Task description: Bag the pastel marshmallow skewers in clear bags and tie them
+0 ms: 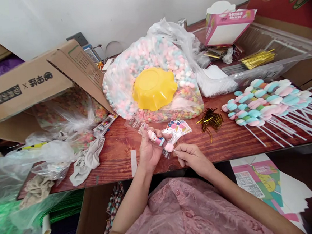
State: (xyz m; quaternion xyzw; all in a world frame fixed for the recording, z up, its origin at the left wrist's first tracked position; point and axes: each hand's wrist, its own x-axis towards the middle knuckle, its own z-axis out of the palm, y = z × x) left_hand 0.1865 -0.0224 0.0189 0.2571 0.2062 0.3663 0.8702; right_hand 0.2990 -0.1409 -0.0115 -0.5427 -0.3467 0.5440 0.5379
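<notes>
A reddish-brown wooden table (228, 143) stood against a plain white wall (110, 12) in even daylight, with a grey socket plate (77, 38) on the wall.

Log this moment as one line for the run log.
left hand: holds marshmallow skewer in clear sleeve | right hand: pinches stick end | table: skewer pile

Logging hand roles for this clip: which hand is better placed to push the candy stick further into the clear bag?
Right, probably. The right hand pinches the stick's bare end, while the left hand grips the clear bag around the candy stick.
</notes>
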